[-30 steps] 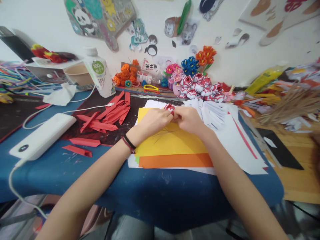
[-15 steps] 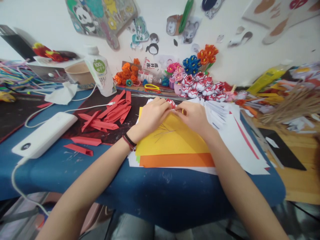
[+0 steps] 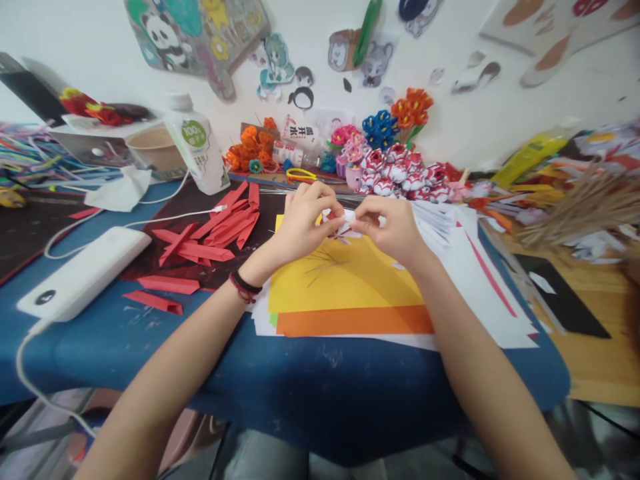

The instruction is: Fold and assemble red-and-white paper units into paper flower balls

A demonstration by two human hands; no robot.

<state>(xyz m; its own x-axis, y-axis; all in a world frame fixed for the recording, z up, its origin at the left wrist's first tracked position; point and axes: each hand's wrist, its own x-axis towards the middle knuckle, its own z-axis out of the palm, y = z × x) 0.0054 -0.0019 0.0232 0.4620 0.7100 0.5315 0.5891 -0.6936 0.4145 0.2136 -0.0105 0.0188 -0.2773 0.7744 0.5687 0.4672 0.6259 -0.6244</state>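
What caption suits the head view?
Left hand and right hand pinch white paper over a yellow sheet, folded red strips at left.

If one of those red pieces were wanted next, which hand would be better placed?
Probably the left hand: it is nearer the red pieces. The right hand is farther off, beyond it. Both have fingers on white paper, though.

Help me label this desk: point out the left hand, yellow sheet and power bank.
Left hand [image 3: 301, 224], head view, back of hand.
Yellow sheet [image 3: 350, 288], head view, lower middle.
Power bank [image 3: 93, 268], head view, top face.
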